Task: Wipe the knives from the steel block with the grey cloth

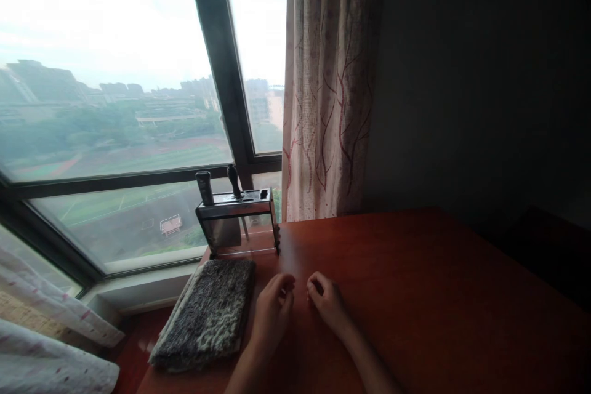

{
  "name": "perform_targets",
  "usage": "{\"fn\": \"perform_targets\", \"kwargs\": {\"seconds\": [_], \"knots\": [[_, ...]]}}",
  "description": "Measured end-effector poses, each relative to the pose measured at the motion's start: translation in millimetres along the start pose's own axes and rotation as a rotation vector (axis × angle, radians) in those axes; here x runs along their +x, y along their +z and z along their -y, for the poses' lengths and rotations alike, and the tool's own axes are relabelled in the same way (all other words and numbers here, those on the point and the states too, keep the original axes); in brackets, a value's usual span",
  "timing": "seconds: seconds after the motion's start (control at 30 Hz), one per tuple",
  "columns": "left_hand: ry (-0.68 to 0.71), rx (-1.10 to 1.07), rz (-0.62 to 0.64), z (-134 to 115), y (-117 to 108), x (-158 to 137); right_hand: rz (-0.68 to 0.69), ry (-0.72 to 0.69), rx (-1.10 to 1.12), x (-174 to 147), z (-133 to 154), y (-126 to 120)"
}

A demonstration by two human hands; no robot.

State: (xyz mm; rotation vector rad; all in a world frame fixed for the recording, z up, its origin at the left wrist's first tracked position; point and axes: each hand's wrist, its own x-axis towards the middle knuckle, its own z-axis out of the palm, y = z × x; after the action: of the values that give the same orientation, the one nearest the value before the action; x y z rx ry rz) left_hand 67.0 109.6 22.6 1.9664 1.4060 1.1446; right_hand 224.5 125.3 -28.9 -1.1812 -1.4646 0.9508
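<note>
My left hand (275, 305) rests on or just above the wooden table (397, 283), its fingers curled in towards the thumb, and nothing shows in it. Facing it across a small gap is my right hand (325, 299), also with curled fingers and no object visible. Close to the left of my left hand lies a folded grey and white fleecy cloth (207, 314), apart from the hand. Beyond the hands, at the table's far left, stands a metal-framed knife rack (237, 200). A black-handled cleaver (204, 188) and a second tool with a rounded black handle (233, 182) are slotted into it.
A large window (115, 117) rises behind the table's left side. A patterned curtain (323, 92) hangs at the far edge, and a white curtain (50, 357) lies at the lower left. The wall on the right is dark.
</note>
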Motion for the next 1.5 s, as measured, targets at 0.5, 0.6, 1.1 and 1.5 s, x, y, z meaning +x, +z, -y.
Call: {"fn": "perform_targets", "kwargs": {"seconds": [0.5, 0.6, 1.1, 1.5], "knots": [[0.067, 0.898, 0.011, 100, -138, -4, -0.006, 0.032, 0.071, 0, 0, 2], [-0.029, 0.951, 0.069, 98, -123, -10, 0.0, 0.022, 0.061, -1, 2, 2], [-0.006, 0.874, 0.126, 9, -3, -17, -0.104, -0.15, -0.049, -8, -1, 4], [-0.076, 0.743, -0.01, -19, 55, -21, -0.339, -0.127, -0.123, -3, -26, -13]]}}
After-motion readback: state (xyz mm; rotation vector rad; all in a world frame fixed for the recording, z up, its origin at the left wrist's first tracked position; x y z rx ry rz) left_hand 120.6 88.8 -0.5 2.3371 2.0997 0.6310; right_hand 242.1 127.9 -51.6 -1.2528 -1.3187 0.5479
